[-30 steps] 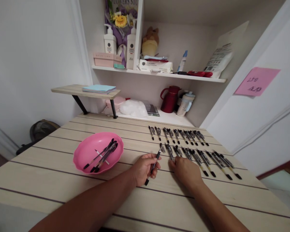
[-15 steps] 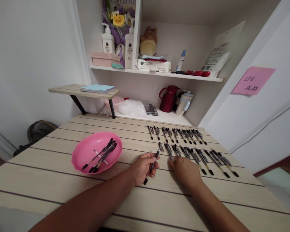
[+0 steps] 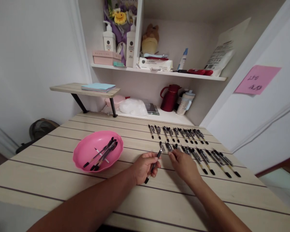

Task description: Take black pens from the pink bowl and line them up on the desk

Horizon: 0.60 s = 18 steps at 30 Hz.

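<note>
A black pen (image 3: 153, 167) slants through the closed fingers of my left hand (image 3: 145, 167), its upper end close to a small dark cap (image 3: 161, 145) on the table. My right hand (image 3: 183, 164) reaches to the nearer row of pens, with thumb and fingertips closed at the lower part of a pen (image 3: 168, 147); the hand partly covers it and its neighbours. More uncapped pens (image 3: 202, 162) with caps beside them lie in this row to the right. Behind is a second row of similar pens (image 3: 180, 135). Several pens (image 3: 106, 155) rest in a pink bowl (image 3: 80, 151) at left.
A small raised shelf (image 3: 70, 88) with blue paper (image 3: 98, 87) stands at the table's back left. Behind the table are a red jug (image 3: 170, 98), a pale cup (image 3: 185, 102) and a white plastic bag (image 3: 133, 107). Bottles and boxes fill the upper shelf (image 3: 125, 68).
My right hand has moved slightly away from me and left, its fingertips now higher along the pen. My left hand still holds its pen in nearly the same place. The view has shifted slightly.
</note>
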Tool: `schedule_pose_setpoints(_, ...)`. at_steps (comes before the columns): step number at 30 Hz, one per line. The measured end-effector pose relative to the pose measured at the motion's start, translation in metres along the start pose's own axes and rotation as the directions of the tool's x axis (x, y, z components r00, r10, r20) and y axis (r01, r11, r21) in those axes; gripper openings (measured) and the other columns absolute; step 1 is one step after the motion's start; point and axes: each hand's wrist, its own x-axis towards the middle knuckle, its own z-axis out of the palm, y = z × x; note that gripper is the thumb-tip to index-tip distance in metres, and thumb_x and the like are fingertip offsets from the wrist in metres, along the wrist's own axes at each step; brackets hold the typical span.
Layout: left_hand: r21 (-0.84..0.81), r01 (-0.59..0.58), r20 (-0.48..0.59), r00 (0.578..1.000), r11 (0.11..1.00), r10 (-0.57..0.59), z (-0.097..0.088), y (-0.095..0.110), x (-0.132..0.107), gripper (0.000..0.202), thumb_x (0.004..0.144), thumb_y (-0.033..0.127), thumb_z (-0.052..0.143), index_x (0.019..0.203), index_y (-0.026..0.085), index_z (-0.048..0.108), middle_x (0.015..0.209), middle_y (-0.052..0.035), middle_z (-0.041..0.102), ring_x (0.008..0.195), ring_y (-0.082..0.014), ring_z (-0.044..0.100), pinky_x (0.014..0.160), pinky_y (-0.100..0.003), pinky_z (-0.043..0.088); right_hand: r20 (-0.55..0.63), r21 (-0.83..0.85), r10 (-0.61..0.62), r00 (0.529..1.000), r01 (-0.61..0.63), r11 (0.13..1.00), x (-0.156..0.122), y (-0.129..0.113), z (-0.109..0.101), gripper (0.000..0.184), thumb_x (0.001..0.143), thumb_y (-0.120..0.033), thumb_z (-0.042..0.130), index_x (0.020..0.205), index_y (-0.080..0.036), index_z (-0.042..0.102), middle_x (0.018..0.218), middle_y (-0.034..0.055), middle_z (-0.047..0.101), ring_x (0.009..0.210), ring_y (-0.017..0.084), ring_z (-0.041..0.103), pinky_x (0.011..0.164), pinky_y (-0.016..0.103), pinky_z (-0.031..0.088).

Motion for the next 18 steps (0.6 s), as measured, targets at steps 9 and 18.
schedule_pose_setpoints(9, 0.014, -0.029, 0.006, 1.0, 0.999, 0.029, -0.001, -0.004, 0.003, 0.028, 0.063, 0.033, 0.067, 0.077, 0.016, 0.05, 0.057, 0.0043, 0.053, 0.036, -0.004, 0.042, 0.037, -0.018, 0.025, 0.091, 0.892, 0.144, 0.985, -0.145, 0.428, 0.008, -0.028, 0.034, 0.042, 0.064, -0.058, 0.059, 0.055, -0.018, 0.048, 0.048, -0.0038, 0.049, 0.044, 0.009, 0.04, 0.045, 0.022, 0.032)
schedule_pose_setpoints(18, -0.017, -0.019, -0.004, 1.0, 1.0, 0.019, 0.001, -0.005, 0.002, 0.028, 0.071, 0.04, 0.06, 0.081, 0.016, 0.051, 0.057, 0.0034, 0.052, 0.037, -0.0056, 0.043, 0.037, -0.018, 0.025, 0.224, 0.957, 0.008, 0.975, -0.221, 0.189, -0.001, -0.037, 0.025, 0.042, 0.068, -0.058, 0.056, 0.069, -0.017, 0.055, 0.047, -0.0029, 0.053, 0.041, 0.011, 0.047, 0.045, 0.025, 0.038)
